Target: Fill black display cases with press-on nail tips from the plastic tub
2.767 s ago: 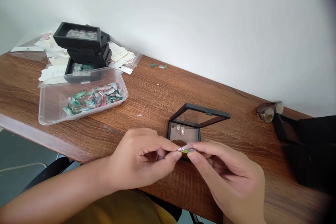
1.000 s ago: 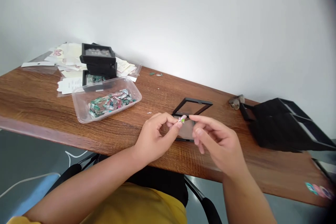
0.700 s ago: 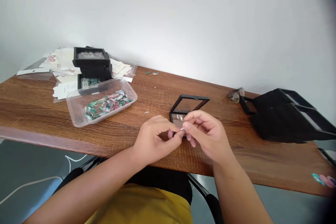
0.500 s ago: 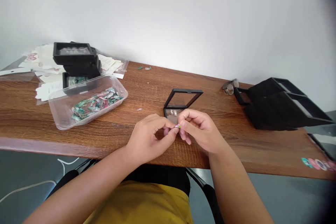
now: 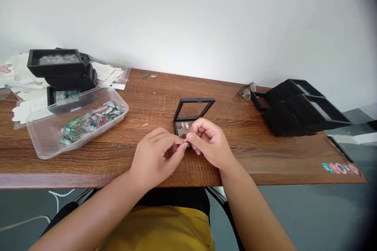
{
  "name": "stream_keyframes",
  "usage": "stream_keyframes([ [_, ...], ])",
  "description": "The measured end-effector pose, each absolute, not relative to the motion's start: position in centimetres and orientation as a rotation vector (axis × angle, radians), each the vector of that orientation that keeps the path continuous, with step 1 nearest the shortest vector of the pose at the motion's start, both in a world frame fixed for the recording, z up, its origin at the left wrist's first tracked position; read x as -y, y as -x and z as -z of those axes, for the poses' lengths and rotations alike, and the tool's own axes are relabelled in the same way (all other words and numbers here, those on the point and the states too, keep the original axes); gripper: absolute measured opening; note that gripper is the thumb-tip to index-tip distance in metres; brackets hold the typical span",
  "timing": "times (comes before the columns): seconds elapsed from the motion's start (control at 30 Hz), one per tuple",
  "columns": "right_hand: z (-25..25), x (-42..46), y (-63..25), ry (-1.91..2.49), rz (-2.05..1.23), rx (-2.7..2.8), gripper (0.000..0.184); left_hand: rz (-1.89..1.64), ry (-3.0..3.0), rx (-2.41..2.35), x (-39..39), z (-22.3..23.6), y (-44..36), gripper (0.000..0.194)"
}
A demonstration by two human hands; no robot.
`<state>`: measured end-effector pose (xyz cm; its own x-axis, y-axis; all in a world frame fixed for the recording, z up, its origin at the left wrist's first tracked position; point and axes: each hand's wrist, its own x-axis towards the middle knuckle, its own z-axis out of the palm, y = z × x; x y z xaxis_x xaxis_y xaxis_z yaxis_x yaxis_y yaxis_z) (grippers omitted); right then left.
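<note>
Over the front of the table, my left hand [image 5: 159,157] and my right hand [image 5: 210,143] meet fingertip to fingertip. Thumb and forefinger of each are closed on one small, shiny pinkish piece [image 5: 185,140], too small to make out further. Just behind my fingers, a small black display frame [image 5: 194,100] lies unfolded, its clear-windowed lid tilted up. Small pale pieces [image 5: 185,125] with dark marks lie in its lower half, which my right hand partly covers.
On the left, a clear plastic tub [image 5: 38,141] holds many small green, pink and clear pieces. Stacked black frames [image 5: 63,72] and white cards [image 5: 29,110] stand behind it. Glasses [image 5: 246,91], more black frames [image 5: 294,113] and round coloured stickers [image 5: 340,168] are at right.
The view has swung to the right, so the table things appear further left. Both hands still pinch the small piece; the green tint seen on it earlier no longer shows.
</note>
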<state>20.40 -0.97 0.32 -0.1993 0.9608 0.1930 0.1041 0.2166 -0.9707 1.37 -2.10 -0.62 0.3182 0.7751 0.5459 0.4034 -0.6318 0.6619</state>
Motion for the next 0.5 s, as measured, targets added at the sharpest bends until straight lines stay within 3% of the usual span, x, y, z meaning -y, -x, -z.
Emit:
stream_keyframes([
  [0.13,0.1,1.2,-19.9,1.089,-0.747,1.515,0.027,-1.335,-2.315,-1.143,2.1,0.7,-1.4,0.013],
  [0.3,0.0,1.6,-19.5,1.028,-0.526,1.605,0.004,-1.328,-2.186,-1.186,2.1,0.6,-1.1,0.01],
  [0.5,0.3,1.8,-19.2,0.953,-0.423,1.682,0.015,-1.325,-2.058,-1.2,2.0,0.6,-1.0,0.012],
])
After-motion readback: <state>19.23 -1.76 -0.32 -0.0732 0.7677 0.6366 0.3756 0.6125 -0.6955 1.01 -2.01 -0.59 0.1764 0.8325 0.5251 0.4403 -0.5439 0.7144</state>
